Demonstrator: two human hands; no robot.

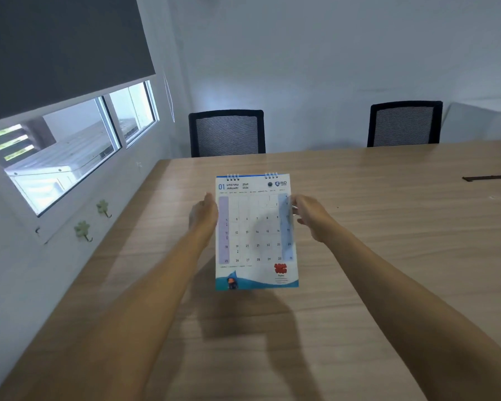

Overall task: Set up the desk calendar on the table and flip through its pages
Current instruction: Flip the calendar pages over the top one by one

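Note:
A white spiral-bound desk calendar shows its January page, with blue art along the bottom edge. It is held up above the wooden table and throws a shadow on the wood below. My left hand grips its left edge near the top. At the right edge, my right hand holds it with the fingers behind the sheet. The back of the calendar is hidden.
Two black mesh office chairs stand at the table's far side. A dark thin strip lies on the table at the far right. A window with a grey roller blind fills the left wall.

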